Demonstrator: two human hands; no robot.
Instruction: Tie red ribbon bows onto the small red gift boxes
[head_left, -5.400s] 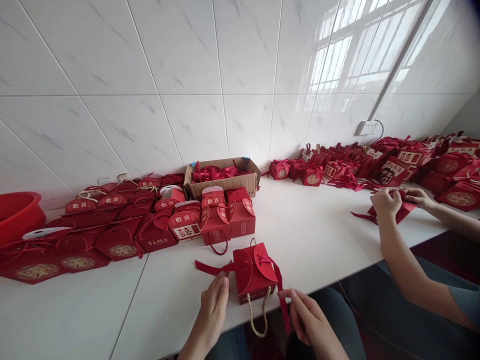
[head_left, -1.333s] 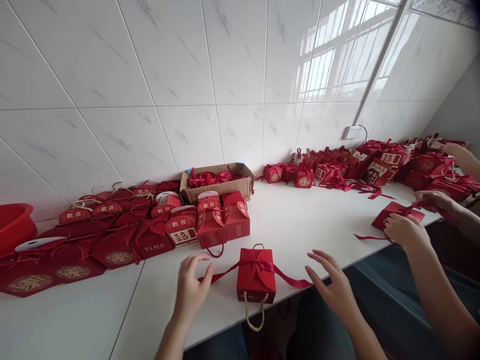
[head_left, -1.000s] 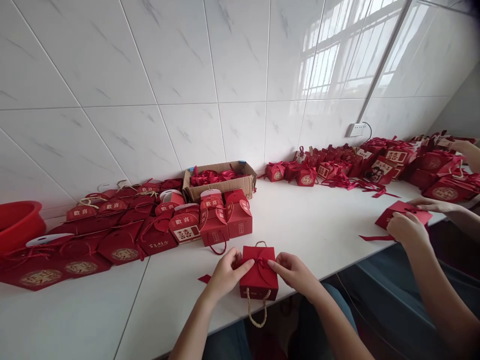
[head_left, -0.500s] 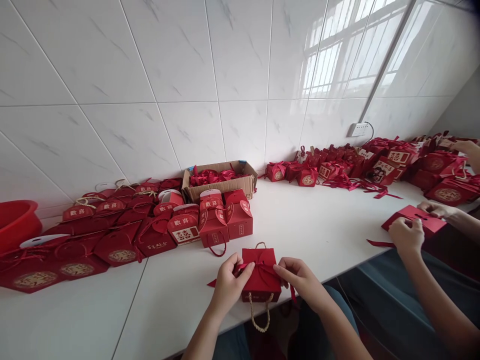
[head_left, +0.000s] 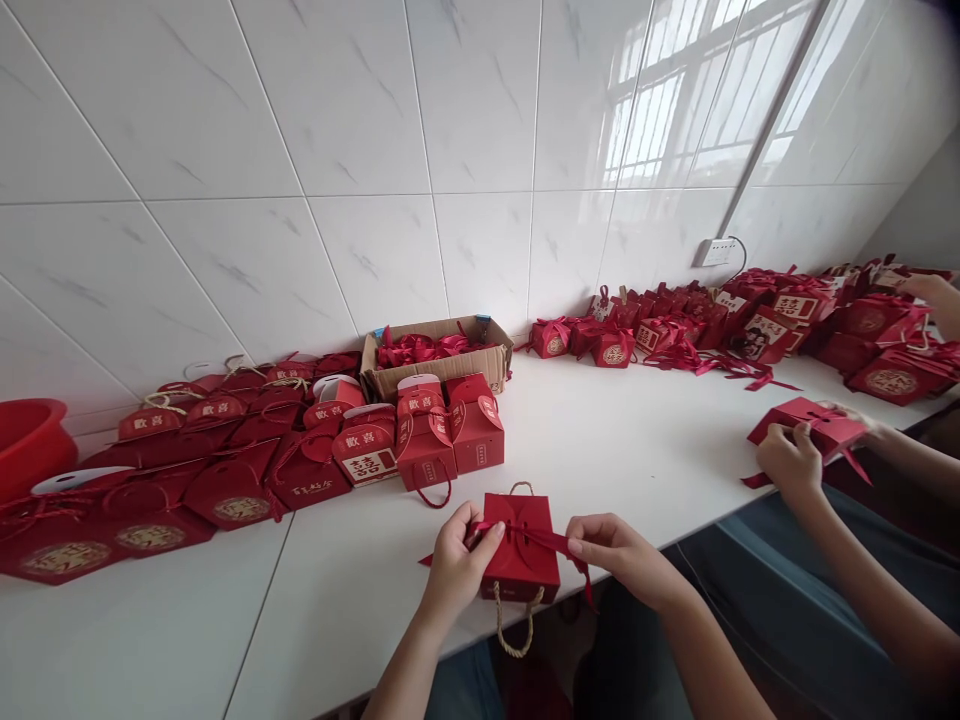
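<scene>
A small red gift box (head_left: 525,560) with a rope handle stands at the front edge of the white counter (head_left: 615,450). A red ribbon (head_left: 540,537) crosses its top. My left hand (head_left: 456,565) is closed, pinching the ribbon's left part against the box. My right hand (head_left: 619,555) is closed too, pinching the ribbon's right end and holding it taut to the right of the box.
Folded red boxes (head_left: 442,430) and flat red bags (head_left: 225,470) lie behind at left, with a cardboard box of ribbons (head_left: 439,355) and a red basin (head_left: 30,445). More red boxes (head_left: 750,320) line the wall at right. Another person's hands (head_left: 787,460) work a red box (head_left: 814,425).
My hands went from apart and open to both pinching the ribbon over the box. In the last half second my right hand drew its ribbon end out to the right.
</scene>
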